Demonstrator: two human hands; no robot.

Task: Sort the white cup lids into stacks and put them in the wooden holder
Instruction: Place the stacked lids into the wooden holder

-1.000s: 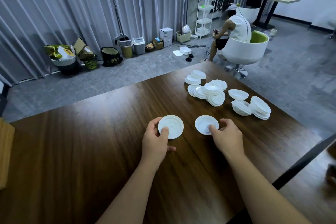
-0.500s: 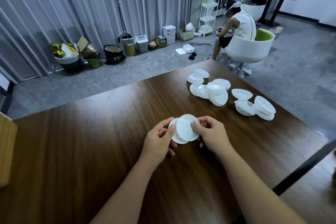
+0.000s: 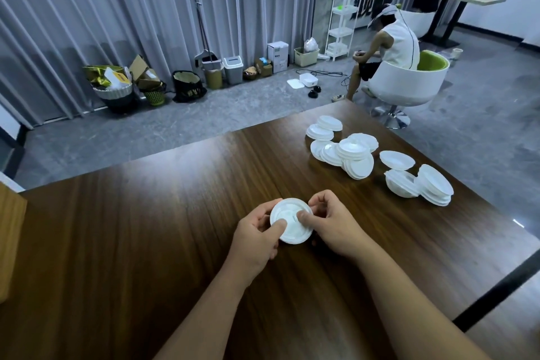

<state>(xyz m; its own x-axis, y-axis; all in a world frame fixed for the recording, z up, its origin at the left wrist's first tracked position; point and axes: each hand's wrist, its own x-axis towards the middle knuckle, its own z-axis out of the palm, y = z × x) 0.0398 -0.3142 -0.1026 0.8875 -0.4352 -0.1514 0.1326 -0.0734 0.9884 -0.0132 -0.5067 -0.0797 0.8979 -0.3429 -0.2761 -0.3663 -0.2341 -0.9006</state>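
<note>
Two white cup lids, stacked one on the other, sit between my hands above the middle of the dark wooden table. My left hand grips the stack's left rim, thumb pressed on top. My right hand pinches the right rim, its thumb on the lid's face. A loose heap of white lids lies at the table's far right, with a second small heap further right. A light wooden piece, maybe the holder, shows at the left edge, mostly cut off.
The table's right edge runs diagonally past the lid heaps. Beyond the table a person sits in a white and green swivel chair. Bins, boxes and a white shelf line the grey curtain.
One second ago each hand held a separate lid flat on the table. My hands came together and the right lid now sits squarely on the left one.
</note>
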